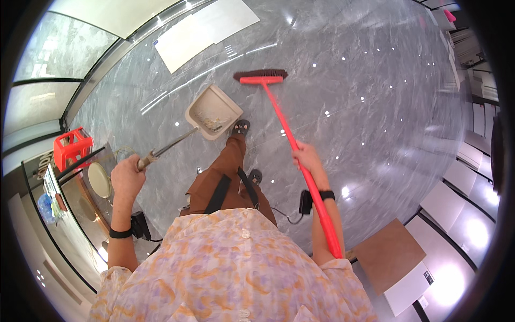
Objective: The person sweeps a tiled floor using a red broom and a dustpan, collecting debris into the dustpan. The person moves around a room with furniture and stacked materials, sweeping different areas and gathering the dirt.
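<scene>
My left hand (128, 177) is closed around the grip of a long-handled dustpan, whose metal shaft slants up to the right. Its beige pan (213, 110) rests low by my front shoe, with debris (215, 122) gathered inside near the handle side. My right hand (307, 157) grips the red handle of a push-style broom (281, 118) partway along; the upper end lies along my forearm. Dark bristles (260, 73) on the red broom head sit ahead of the pan and to its right, apart from it.
Grey marbled tile floor (382, 133) spreads ahead and right. Pale sheets (207, 34) lie at the upper left by glass panels (60, 44). A red plastic stool (72, 149), a round-seated stool (99, 180) and a table (76, 217) stand left. Sample boards (390, 255) line the right.
</scene>
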`<action>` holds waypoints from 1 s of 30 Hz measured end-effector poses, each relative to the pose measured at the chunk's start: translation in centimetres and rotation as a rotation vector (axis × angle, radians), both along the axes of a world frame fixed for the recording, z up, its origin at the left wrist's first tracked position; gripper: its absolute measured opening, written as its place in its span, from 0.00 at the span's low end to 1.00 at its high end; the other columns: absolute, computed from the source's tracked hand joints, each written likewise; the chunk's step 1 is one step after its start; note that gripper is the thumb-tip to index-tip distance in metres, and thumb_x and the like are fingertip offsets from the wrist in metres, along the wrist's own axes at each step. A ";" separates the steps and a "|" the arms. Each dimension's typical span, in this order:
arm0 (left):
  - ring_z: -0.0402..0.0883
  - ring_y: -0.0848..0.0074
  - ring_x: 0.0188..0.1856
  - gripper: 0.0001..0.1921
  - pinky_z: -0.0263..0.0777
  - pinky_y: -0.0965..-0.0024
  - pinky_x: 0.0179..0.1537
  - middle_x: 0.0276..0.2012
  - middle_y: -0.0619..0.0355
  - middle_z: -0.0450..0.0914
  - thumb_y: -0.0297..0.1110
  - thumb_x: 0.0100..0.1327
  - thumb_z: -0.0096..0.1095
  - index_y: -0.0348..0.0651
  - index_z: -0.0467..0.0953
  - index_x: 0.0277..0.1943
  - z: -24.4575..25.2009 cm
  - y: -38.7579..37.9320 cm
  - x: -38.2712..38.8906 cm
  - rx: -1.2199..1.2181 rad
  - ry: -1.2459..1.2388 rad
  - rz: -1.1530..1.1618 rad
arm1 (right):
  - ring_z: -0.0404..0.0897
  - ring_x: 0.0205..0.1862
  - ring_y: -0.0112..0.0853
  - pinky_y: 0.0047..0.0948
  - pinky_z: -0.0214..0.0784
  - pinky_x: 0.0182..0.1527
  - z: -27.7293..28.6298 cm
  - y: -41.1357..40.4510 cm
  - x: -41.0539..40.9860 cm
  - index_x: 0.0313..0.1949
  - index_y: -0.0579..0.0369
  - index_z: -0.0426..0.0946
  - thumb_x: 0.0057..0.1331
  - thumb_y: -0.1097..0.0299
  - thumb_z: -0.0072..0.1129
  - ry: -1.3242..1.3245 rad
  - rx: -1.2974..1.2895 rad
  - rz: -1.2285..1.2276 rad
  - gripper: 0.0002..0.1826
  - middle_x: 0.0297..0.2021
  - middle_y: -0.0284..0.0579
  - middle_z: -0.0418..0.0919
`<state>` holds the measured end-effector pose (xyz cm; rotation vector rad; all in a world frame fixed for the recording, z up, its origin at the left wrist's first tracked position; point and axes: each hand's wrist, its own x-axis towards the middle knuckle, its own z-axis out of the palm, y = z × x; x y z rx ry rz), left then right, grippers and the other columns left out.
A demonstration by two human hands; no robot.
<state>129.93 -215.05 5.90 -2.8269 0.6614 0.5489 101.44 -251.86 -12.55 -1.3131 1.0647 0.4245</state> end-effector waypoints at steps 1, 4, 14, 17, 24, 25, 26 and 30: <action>0.80 0.51 0.34 0.08 0.70 0.52 0.33 0.26 0.48 0.79 0.32 0.50 0.66 0.42 0.74 0.30 0.0 0.9 -1.0 0.013 -0.013 0.012 | 0.68 0.15 0.20 0.23 0.63 0.15 0.5 1.3 -2.8 0.55 0.52 0.73 0.58 0.74 0.52 0.013 0.017 0.006 0.23 0.19 0.31 0.69; 0.80 0.51 0.34 0.08 0.70 0.52 0.33 0.26 0.47 0.80 0.33 0.50 0.67 0.42 0.75 0.30 -0.1 4.0 -4.5 0.024 -0.048 0.055 | 0.69 0.16 0.20 0.22 0.64 0.15 1.8 5.4 -10.9 0.62 0.48 0.69 0.59 0.73 0.53 0.102 0.023 0.030 0.29 0.20 0.30 0.69; 0.81 0.52 0.35 0.07 0.72 0.52 0.36 0.28 0.46 0.81 0.33 0.51 0.66 0.42 0.77 0.31 -1.1 13.1 -15.4 0.028 -0.080 0.116 | 0.70 0.17 0.19 0.21 0.63 0.15 6.8 14.6 -27.7 0.64 0.52 0.67 0.59 0.74 0.53 0.118 0.083 -0.075 0.31 0.23 0.33 0.72; 0.81 0.52 0.36 0.06 0.72 0.52 0.36 0.29 0.46 0.81 0.32 0.51 0.64 0.43 0.77 0.31 -2.3 15.4 -18.2 0.025 -0.055 0.143 | 0.70 0.17 0.18 0.19 0.62 0.14 9.3 14.7 -30.4 0.65 0.55 0.65 0.60 0.75 0.53 0.053 0.129 -0.170 0.31 0.24 0.33 0.73; 0.81 0.53 0.35 0.04 0.73 0.52 0.35 0.28 0.49 0.81 0.30 0.49 0.60 0.43 0.77 0.30 -5.9 18.7 -21.8 0.064 0.017 0.091 | 0.66 0.15 0.17 0.17 0.57 0.13 8.8 10.3 -30.3 0.56 0.58 0.70 0.63 0.75 0.51 -0.023 0.125 -0.436 0.21 0.22 0.33 0.70; 0.81 0.53 0.34 0.04 0.73 0.53 0.35 0.28 0.49 0.81 0.30 0.49 0.60 0.43 0.77 0.30 -6.3 18.7 -22.2 0.068 0.024 0.086 | 0.65 0.15 0.16 0.16 0.56 0.13 7.5 9.5 -29.4 0.54 0.59 0.71 0.63 0.75 0.51 0.006 0.111 -0.452 0.18 0.22 0.33 0.70; 0.81 0.54 0.34 0.04 0.73 0.53 0.35 0.27 0.49 0.81 0.30 0.49 0.60 0.43 0.77 0.30 -6.7 18.8 -22.8 0.079 0.024 0.076 | 0.65 0.15 0.16 0.16 0.56 0.13 6.3 9.3 -28.7 0.52 0.58 0.71 0.63 0.75 0.51 -0.038 0.178 -0.509 0.16 0.22 0.33 0.70; 0.81 0.54 0.34 0.04 0.73 0.53 0.34 0.27 0.48 0.81 0.29 0.49 0.60 0.43 0.78 0.29 -7.7 19.6 -24.0 0.126 0.091 0.062 | 0.64 0.16 0.16 0.15 0.55 0.13 3.5 13.0 -28.8 0.51 0.57 0.71 0.63 0.76 0.51 0.017 0.356 -0.553 0.16 0.23 0.34 0.69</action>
